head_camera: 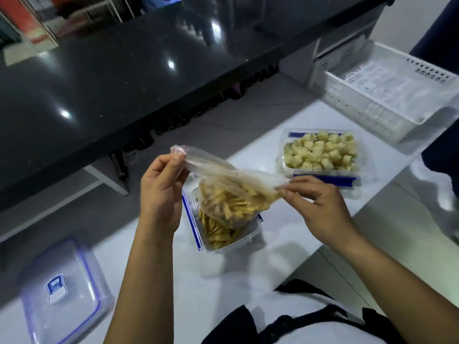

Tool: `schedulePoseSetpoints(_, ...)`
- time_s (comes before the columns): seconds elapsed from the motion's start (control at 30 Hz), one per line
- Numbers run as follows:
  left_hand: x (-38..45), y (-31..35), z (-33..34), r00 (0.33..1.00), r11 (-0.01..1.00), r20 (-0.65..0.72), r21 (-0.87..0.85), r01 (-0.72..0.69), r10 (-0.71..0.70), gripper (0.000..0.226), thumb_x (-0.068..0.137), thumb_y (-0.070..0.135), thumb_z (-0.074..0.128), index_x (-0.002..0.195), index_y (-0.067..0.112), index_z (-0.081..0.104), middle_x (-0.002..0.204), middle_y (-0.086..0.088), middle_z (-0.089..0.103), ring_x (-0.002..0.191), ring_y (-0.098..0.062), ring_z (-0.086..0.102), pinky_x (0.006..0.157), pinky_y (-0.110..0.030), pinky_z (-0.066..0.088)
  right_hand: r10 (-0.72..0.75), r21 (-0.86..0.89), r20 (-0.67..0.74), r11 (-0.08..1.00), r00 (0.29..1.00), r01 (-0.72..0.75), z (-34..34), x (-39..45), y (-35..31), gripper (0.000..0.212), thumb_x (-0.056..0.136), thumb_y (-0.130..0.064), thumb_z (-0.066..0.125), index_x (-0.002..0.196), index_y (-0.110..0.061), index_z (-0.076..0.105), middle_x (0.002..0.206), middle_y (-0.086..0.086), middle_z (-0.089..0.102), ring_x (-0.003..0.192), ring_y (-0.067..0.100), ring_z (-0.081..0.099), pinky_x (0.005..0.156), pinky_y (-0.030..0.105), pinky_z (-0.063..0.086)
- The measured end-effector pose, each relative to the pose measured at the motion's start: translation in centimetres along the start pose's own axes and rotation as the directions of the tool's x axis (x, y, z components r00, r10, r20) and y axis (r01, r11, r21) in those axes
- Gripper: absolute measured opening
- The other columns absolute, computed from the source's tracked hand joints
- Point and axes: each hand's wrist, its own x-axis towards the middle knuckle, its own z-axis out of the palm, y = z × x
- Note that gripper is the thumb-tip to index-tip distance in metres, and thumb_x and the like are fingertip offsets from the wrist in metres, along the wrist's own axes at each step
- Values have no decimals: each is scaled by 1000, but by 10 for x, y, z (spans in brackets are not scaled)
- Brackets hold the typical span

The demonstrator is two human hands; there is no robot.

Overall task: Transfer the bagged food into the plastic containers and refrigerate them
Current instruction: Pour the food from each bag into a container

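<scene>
Two hands hold one clear plastic bag of yellow sliced strips (pixel 231 194) at the centre of the frame. My left hand (pixel 161 192) pinches its upper corner between thumb and fingers, and my right hand (pixel 320 209) pinches the other corner. It hangs over the open clear container with blue clips (pixel 223 234), which has strips inside. At right centre I see a second clear container of pale cubes (pixel 320 152). A clear lid with blue seal (pixel 64 291) lies at lower left on the white counter (pixel 285 256).
</scene>
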Motion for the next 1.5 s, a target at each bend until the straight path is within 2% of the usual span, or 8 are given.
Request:
schedulePoseSetpoints(0.2, 9, 16, 8, 999, 997, 9, -68, -36, 37, 24, 98, 8, 58, 76, 16, 62, 84, 1, 68, 74, -7, 63, 92, -35, 50, -77, 229, -122, 968, 990, 104, 5, 11, -21, 19, 86, -4, 73, 91, -21, 77, 90, -8, 71, 91, 4, 67, 83, 20, 51)
schedulePoseSetpoints(0.47, 20, 20, 3, 998, 999, 57, -15, -31, 32, 20, 100, 10, 56, 82, 19, 59, 105, 1, 73, 96, -11, 65, 93, -34, 47, 128, 384, -22, 917, 992, -110, -1, 17, -46, 10, 87, -7, 72, 86, -16, 77, 87, 3, 78, 84, 17, 75, 88, 47, 58)
schedulePoseSetpoints(0.67, 23, 22, -4, 996, 994, 22, -64, -83, 85, 6, 97, 21, 62, 91, 18, 62, 111, -1, 70, 97, -13, 67, 87, -32, 52, 94, 398, 37, 912, 995, -101, 7, 17, -43, 28, 77, -20, 80, 102, -30, 71, 98, -17, 74, 93, 8, 72, 84, 35, 57)
schedulePoseSetpoints(0.77, 22, 1, -13, 987, 998, 154, 50, 31, -38, 58, 79, 33, 80, 127, 15, 55, 119, -3, 67, 108, -19, 66, 93, -34, 53, 282, 316, 251, 880, 926, -354, 23, 9, -11, 50, 66, -28, 84, 111, -39, 66, 107, -22, 70, 95, 7, 71, 89, 40, 51)
schedulePoseSetpoints(0.87, 10, -20, -19, 927, 960, 316, 252, 124, -203, 86, 70, 19, 89, 144, 22, 44, 133, -4, 65, 120, -21, 64, 94, -32, 55, 321, 306, 263, 867, 910, -394, 38, -2, 9, 38, 80, -14, 79, 110, -34, 68, 111, -16, 70, 90, 7, 72, 89, 39, 53)
schedulePoseSetpoints(1.0, 8, -26, -7, 985, 917, 91, 388, 98, -144, 17, 81, 7, 77, 95, 16, 74, 87, 7, 77, 85, -6, 71, 75, -20, 53, 293, 310, 106, 898, 950, -312, 45, 12, 6, 15, 90, -7, 70, 90, -20, 77, 92, -2, 78, 96, 21, 72, 84, 43, 58)
schedulePoseSetpoints(1.07, 16, -16, -4, 999, 940, -32, 342, 7, 4, 15, 85, 4, 73, 78, 17, 73, 70, 11, 73, 70, -4, 66, 68, -17, 51, 227, 380, 51, 896, 972, -230, 45, 23, -3, 17, 93, -3, 65, 89, -16, 76, 92, 3, 77, 96, 26, 73, 79, 37, 59)
schedulePoseSetpoints(1.5, 21, 7, -16, 999, 940, -40, 342, -7, 22, 12, 91, 10, 68, 88, 18, 77, 76, 8, 73, 76, -11, 62, 73, -25, 50, 204, 203, 83, 955, 975, -217, 42, 52, -10, 10, 86, -11, 75, 82, -20, 76, 87, 0, 74, 87, 16, 67, 84, 44, 60)
